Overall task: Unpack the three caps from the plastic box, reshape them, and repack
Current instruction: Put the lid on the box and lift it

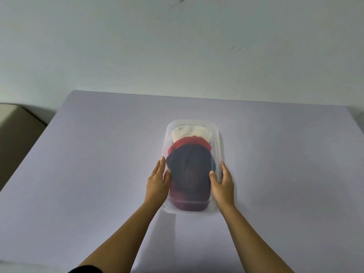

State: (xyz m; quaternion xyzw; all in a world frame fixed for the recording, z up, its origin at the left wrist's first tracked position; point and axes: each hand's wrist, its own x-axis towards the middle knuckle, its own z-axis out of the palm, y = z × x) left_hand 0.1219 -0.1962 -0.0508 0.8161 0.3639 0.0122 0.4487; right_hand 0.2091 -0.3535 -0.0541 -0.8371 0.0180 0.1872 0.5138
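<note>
Left hand (157, 180) and right hand (223, 182) press straight fingers against the plastic box (218, 138) sides, thumbs on its frosted lid; inside lie navy cap (190, 166), red cap (189, 142), white cap (189, 131); unpacking seems barely begun; next, the lid likely needs prising off.

I see a pale lilac tabletop (78, 174) running back to a whitish wall (137, 46) marked with faint dark scuffs (180, 0). Something beige and padded (17, 131) sits past its left edge.
</note>
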